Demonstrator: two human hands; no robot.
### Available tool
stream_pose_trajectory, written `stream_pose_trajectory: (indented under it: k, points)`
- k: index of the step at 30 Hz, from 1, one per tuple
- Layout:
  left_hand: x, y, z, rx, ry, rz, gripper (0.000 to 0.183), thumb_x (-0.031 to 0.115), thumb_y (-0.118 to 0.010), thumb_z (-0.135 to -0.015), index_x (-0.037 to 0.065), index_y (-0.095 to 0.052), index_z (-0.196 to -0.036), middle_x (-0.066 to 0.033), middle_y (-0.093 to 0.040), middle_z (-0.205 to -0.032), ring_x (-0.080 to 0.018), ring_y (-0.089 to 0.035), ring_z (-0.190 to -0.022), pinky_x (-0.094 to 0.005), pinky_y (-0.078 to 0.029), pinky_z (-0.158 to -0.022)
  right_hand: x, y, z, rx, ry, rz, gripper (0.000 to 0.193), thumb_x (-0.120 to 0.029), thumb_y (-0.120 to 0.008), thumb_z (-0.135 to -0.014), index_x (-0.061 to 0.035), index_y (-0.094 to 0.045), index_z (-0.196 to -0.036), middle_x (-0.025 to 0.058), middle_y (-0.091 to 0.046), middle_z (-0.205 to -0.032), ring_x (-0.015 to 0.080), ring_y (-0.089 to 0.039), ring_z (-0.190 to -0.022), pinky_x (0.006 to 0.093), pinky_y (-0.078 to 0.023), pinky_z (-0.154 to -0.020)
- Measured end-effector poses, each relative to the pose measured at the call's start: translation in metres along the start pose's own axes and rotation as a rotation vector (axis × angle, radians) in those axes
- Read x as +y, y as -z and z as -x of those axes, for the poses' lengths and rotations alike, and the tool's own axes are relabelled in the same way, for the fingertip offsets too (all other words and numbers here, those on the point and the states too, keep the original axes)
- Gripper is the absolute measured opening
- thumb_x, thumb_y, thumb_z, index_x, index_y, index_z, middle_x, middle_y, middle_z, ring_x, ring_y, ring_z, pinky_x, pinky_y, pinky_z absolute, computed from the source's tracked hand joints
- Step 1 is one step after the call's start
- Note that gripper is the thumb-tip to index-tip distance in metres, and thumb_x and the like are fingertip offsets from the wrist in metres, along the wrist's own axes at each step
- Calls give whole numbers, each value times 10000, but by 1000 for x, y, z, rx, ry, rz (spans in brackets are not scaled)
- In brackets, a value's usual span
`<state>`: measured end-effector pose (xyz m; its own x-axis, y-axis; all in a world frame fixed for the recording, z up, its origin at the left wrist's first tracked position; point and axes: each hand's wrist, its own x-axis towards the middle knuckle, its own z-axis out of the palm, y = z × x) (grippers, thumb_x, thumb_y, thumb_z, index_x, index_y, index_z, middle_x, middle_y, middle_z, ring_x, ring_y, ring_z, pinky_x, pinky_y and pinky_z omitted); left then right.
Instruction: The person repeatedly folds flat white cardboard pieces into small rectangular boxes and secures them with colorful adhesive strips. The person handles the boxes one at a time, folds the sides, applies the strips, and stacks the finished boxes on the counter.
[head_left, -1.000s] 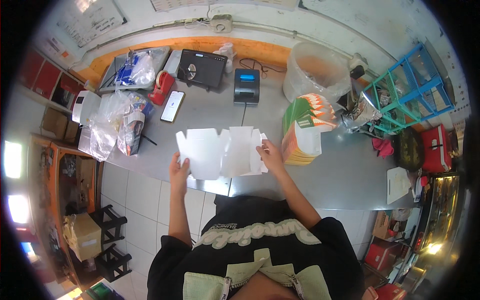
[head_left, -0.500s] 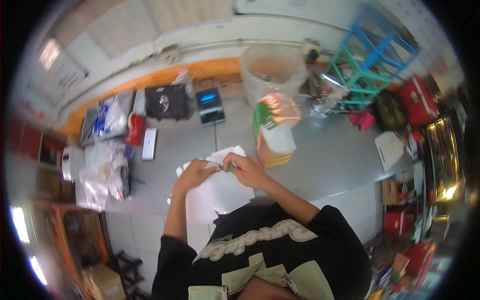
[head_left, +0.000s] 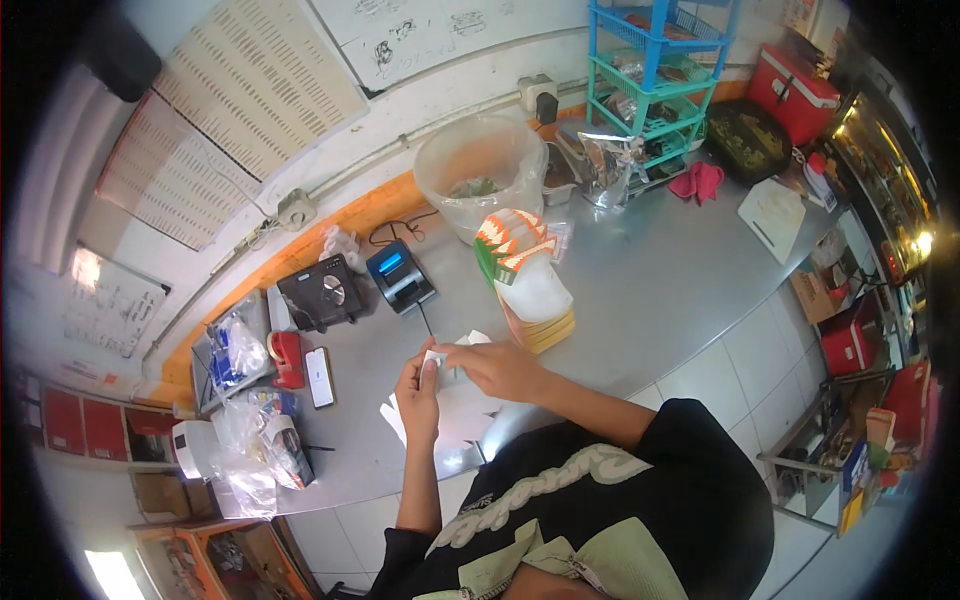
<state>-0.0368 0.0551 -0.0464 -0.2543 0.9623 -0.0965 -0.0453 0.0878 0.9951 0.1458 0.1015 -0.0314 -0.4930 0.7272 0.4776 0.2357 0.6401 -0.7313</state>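
White paper or thin card pieces [head_left: 455, 412] with cut edges lie on the metal table in front of me. Over them my left hand [head_left: 416, 388] is closed, thumb upward, on a small white part of the card. My right hand [head_left: 500, 370] meets it from the right, its fingers bent and pressed together at the same spot. What lies between the right fingertips is too small to tell; a bit of green shows there. Just beyond my right hand stands a stack of flat card cartons [head_left: 540, 305], white with orange and green print and yellowish edges.
To the left are a phone [head_left: 319, 377], a red tape dispenser [head_left: 287, 358], clear plastic bags [head_left: 245, 440] and a black device [head_left: 398, 275] with a lit display. Behind stand a large translucent bucket [head_left: 480, 165] and a blue-green shelf rack [head_left: 655, 75]. A white cutting board [head_left: 772, 220] lies right.
My view has turned, so the scene appears tilted. My left hand has gone from flat across to upright with the thumb up; my right hand stays close beside it.
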Motion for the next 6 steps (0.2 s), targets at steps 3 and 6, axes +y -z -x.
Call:
stream_pose_trajectory:
  k: [3,6]
  points:
    - [8,-2,5,-42,106,127,191,185,-595,-1015,8,-644,-1069,-151,-611,-1369,-136,-590,-1115,-282,-409,-1008,-1,-14,2,-58,-37,43,299,-156,-614,-948,-82,-575,-1235,99,-694,-1200,294,-693,-1016,391,-562,-788]
    - [7,-2,10,12,267,115,175,172,-600,-1011,18,-649,-1078,-111,-617,-1368,-153,-573,-1162,-298,-370,-1051,-5,-18,2,-109,-190,-14,357,-222,-621,-962,-99,-550,-1289,88,-688,-1224,284,-695,-1024,381,-562,-791]
